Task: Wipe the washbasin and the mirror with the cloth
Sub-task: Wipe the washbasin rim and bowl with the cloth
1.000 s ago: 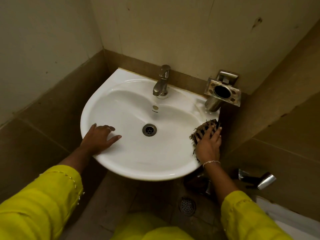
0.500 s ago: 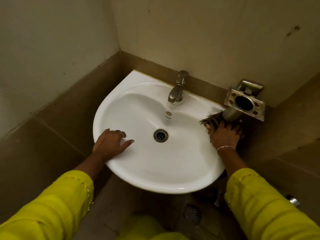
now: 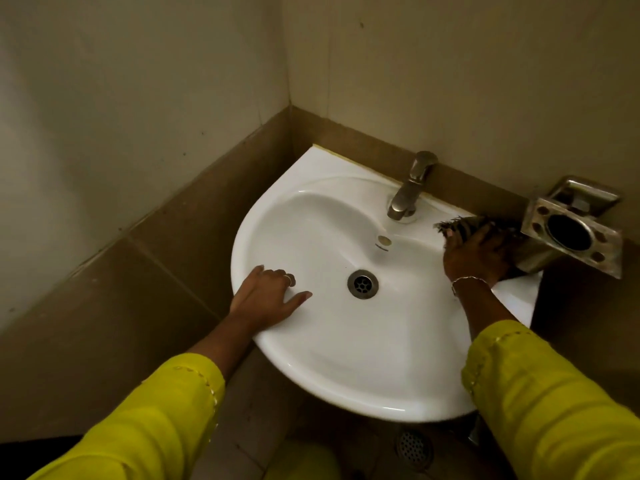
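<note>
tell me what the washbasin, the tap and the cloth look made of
Washbasin: likely glazed ceramic, white and glossy with bright reflections.
Tap: metal, dull brushed grey sheen.
Cloth under the right hand: woven fabric, dark and striped, with a frayed edge; fibre unclear.

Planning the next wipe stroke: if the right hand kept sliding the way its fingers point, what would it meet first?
The right hand, pressing the cloth on the washbasin rim, points up and left toward the back. It would probably meet the tap base first, though depth is unclear.
</note>
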`<state>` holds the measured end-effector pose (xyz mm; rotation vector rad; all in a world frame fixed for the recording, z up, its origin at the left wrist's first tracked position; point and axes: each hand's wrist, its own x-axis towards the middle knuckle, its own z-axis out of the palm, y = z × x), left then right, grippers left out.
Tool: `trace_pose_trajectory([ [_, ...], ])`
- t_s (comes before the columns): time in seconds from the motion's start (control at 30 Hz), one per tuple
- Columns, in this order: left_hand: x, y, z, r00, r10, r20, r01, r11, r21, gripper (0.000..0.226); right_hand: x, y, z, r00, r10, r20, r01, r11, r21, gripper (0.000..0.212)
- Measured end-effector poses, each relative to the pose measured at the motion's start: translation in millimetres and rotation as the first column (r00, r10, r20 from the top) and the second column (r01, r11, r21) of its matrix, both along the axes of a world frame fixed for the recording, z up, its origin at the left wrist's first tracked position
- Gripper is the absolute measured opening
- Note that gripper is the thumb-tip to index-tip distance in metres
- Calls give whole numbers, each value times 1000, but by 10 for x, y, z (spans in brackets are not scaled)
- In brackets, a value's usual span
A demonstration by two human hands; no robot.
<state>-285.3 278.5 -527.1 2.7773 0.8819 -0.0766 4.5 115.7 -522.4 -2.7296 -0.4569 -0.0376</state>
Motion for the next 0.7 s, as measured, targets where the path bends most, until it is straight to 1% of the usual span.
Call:
trace_pose_trajectory([
  [0.1, -4, -19, 29, 1000, 12, 20, -12, 1000, -4, 88, -42, 166, 13, 998, 52, 30, -51, 998, -40, 82],
  [0.17, -10, -17, 36, 1000, 16, 21, -15, 1000, -12, 88, -75, 274, -21, 982, 184, 51, -179, 979, -98, 83],
  [0.23, -5, -20, 37, 1000, 8, 17, -8, 1000, -15, 89, -126, 363, -78, 944, 326, 56, -310, 931, -192, 84],
  [0.3, -2, -11, 33, 1000, 14, 25, -14, 1000, -16, 88, -193, 430, -92, 913, 405, 44, -381, 889, -255, 78],
  [0.4, -14, -16, 22, 996, 24, 81, -24, 1000, -2, 84, -356, 408, -154, 877, 471, 91, -434, 859, -271, 67],
  [0.5, -12, -62, -2, 992, -5, 128, 4, 1000, 2, 82, -516, 307, -248, 840, 520, 154, -454, 830, -325, 61],
  [0.57, 4, -70, -3, 990, -8, 139, 8, 1000, 2, 80, -551, 321, -293, 824, 535, 186, -469, 829, -305, 59],
  [0.63, -25, 70, 1, 988, 35, 151, -39, 999, 26, 76, -540, 555, -276, 754, 623, 208, -557, 775, -299, 64],
  [0.7, -33, 76, -17, 986, 39, 159, -46, 998, 39, 70, -529, 661, -243, 695, 696, 180, -630, 710, -313, 74],
])
